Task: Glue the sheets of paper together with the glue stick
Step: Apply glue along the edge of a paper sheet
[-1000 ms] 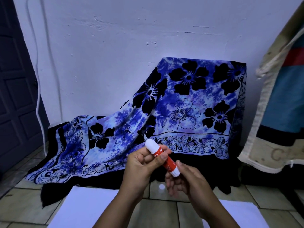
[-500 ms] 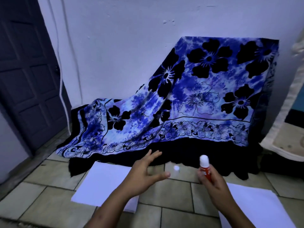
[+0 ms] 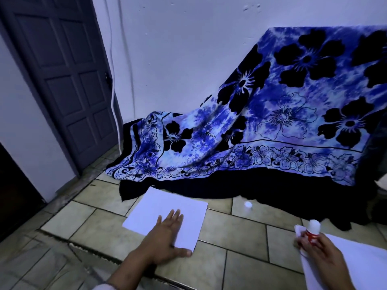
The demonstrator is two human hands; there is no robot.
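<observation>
A white sheet of paper (image 3: pixel 167 210) lies flat on the tiled floor at centre-left. My left hand (image 3: pixel 167 237) rests on its near edge with the fingers straight and spread. A second white sheet (image 3: pixel 360 264) lies at the lower right. My right hand (image 3: pixel 320 252) is over that sheet's left corner and grips the red-and-white glue stick (image 3: pixel 313 231) upright, white tip up. The stick's white cap (image 3: pixel 248 204) lies on the floor between the two sheets, further back.
A blue floral cloth (image 3: pixel 261 130) drapes over something against the white wall and spills onto the floor just behind the sheets. A dark panelled door (image 3: pixel 62 76) stands at the left. Cracked tiles and a step edge run along the near left.
My left hand let go of the glue stick, swung left and came down flat on the left sheet. My right hand carried the stick down to the right sheet's corner. The view turned left.
</observation>
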